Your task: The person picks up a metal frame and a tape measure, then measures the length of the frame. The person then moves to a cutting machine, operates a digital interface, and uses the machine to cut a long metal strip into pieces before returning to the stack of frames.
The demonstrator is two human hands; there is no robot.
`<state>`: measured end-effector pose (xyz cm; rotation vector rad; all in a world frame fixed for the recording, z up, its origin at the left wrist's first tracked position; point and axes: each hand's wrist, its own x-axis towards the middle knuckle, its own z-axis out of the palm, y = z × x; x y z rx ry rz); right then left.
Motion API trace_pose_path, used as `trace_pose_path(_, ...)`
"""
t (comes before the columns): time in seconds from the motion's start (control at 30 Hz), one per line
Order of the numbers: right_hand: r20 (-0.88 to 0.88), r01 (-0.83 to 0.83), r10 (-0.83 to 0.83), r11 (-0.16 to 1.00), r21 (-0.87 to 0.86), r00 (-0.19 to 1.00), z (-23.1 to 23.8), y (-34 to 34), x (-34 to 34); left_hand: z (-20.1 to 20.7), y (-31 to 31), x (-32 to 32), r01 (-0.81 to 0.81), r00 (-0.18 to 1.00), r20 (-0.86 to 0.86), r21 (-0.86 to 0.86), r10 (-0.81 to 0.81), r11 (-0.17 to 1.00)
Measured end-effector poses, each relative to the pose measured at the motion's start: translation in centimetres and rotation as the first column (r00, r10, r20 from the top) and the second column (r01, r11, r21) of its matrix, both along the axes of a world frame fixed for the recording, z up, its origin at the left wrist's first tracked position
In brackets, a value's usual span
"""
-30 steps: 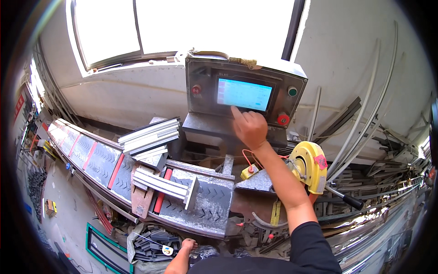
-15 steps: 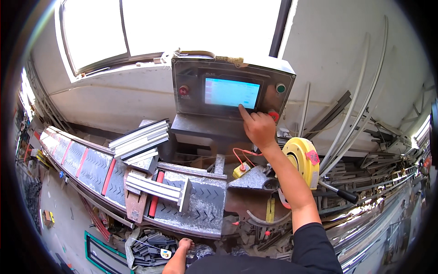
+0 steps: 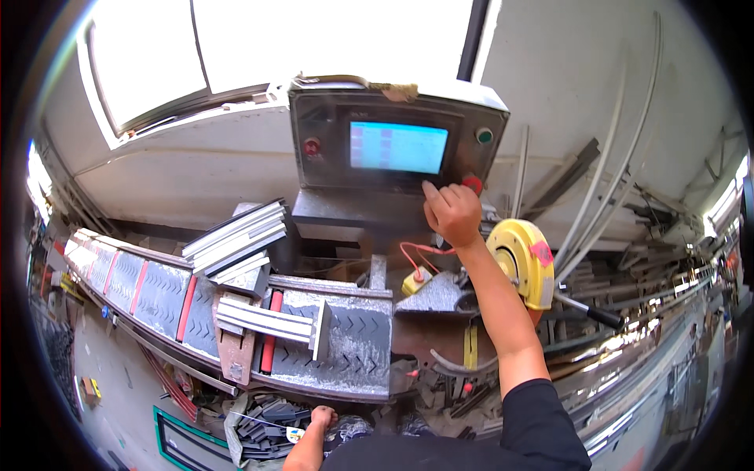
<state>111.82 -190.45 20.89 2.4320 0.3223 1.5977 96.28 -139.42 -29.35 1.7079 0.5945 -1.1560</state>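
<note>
My right hand (image 3: 455, 213) is raised in front of the control box (image 3: 322, 174), just below its lit touchscreen (image 3: 398, 147). Its index finger is out, partly bent, and the other fingers curl in; nothing shows in it. A red button (image 3: 472, 184) sits right behind the knuckles, partly covered. Low down near my body, my left hand (image 3: 322, 417) is closed, beside the front edge of the long machine bed (image 3: 353, 385); whatever its fingers may hold is hidden. A white and yellow tag (image 3: 294, 434) lies next to that wrist.
Stacked aluminium profiles (image 3: 239, 239) rest on the bed, with a clamped profile piece (image 3: 267, 320) before them. A yellow round saw guard (image 3: 522, 263) with a black-gripped lever (image 3: 605, 317) stands right of my forearm. Dark offcuts (image 3: 271, 428) fill a sack below; long bars crowd the right side.
My right fingertip has drawn back from the touchscreen's lower edge, down and slightly right, and bent more. The screen now displays a different layout. My left hand stays low and closed.
</note>
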Motion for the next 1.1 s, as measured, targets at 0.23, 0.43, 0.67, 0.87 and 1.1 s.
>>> trace_pose_path(0.23,-0.283,-0.118,0.147,0.986,0.116,0.948,-14.7,11.8,-11.7,-0.9,2.3,-0.1,0.022,1.0,0.019,0.046,-0.023,0.999)
trace_pose_path(0.43,-0.664,0.315,0.17,0.778,0.544,0.728,-30.7,13.6,-32.8,0.1,1.4,-0.2,0.117,0.993,-0.038,0.129,-0.113,0.985)
trace_pose_path(0.67,-0.829,0.887,-0.325,0.234,0.397,0.456,-35.6,-6.5,-44.0,-0.4,-3.8,-1.2,0.213,0.976,0.008,0.14,-0.216,0.967)
trace_pose_path(0.87,-0.905,0.946,-0.274,0.088,0.312,0.325,-43.3,-26.5,-44.3,3.2,-14.7,-6.6,0.297,0.953,0.064,0.002,-0.296,0.955)
trace_pose_path(1.1,-0.75,0.739,0.159,0.133,0.661,0.642,-49.3,-37.6,-43.4,7.9,-19.1,-11.1,0.544,0.812,0.233,0.03,-0.535,0.839)
